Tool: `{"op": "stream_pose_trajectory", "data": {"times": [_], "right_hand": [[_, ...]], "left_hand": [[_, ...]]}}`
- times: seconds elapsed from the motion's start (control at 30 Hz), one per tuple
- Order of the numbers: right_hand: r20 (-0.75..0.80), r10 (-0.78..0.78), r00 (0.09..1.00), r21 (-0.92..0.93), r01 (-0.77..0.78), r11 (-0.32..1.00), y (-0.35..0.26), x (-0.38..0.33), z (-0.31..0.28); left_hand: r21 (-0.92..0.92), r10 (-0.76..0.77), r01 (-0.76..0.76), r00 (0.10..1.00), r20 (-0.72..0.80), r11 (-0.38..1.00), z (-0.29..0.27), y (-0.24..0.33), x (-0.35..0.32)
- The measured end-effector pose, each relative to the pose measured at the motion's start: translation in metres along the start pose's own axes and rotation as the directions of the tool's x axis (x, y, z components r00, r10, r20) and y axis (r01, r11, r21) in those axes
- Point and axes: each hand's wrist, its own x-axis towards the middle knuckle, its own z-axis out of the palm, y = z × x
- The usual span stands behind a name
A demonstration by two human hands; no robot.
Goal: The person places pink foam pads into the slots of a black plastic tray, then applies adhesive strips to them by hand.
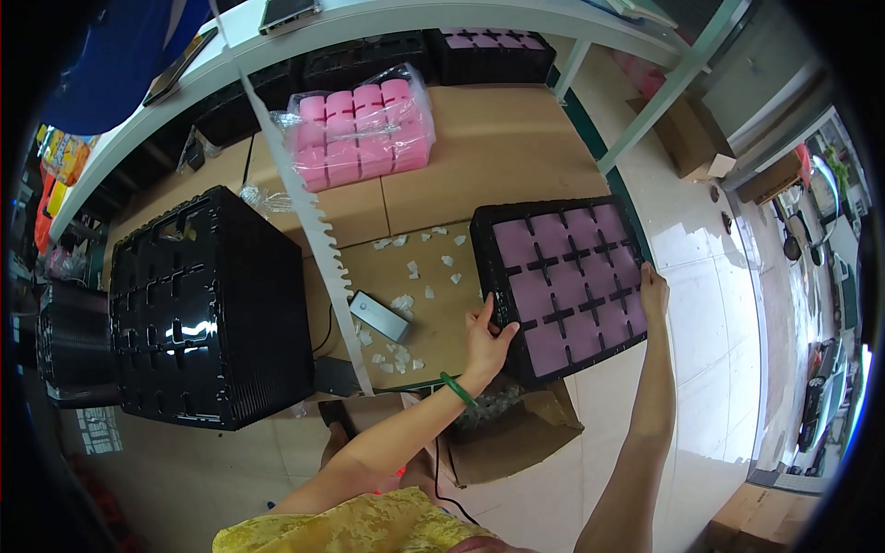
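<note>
Seemingly well along: black tray (486,251) at three o'clock, visible cells filled with purple pieces (566,285). Left hand (489,343) and right hand (654,295) grip opposite edges. Pink rolls (369,155) at eleven lie bagged, apparently unused. Black stack (263,309) at nine. No writing legible on tray.

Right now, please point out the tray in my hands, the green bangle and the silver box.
Tray (490,261), head view: black left edge.
Green bangle (459,390), head view: its band.
Silver box (379,317), head view: top face.
</note>
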Motion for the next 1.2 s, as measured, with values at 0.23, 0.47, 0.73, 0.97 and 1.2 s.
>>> {"op": "stream_pose_trajectory", "data": {"times": [0.23,0.47,0.73,0.97,1.2], "right_hand": [[0.096,0.045,0.994,-0.134,-0.032,0.99,-0.026,-0.005,0.003],[-0.345,-0.328,0.879,-0.165,0.287,0.944,-0.018,-0.047,0.02],[0.3,-0.458,0.837,0.898,-0.086,0.431,-0.316,-0.291,0.001],[0.434,-0.543,0.719,0.893,-0.425,0.151,-0.382,-0.339,0.0],[-0.151,-0.549,0.822,0.824,0.411,0.389,-0.398,-0.401,-0.079]], "left_hand": [[0.065,0.023,-0.025,0.999,0.032,0.998,-0.011,-0.003,0.032],[0.021,0.376,-0.376,0.926,0.025,0.926,-0.071,0.054,-0.037],[0.061,0.362,-0.38,0.801,-0.477,0.923,-0.22,0.107,-0.03],[0.071,0.263,-0.256,0.874,-0.409,0.964,-0.235,0.119,-0.105],[-0.012,0.268,-0.325,0.8,-0.536,0.946,-0.272,0.109,-0.142]]}}
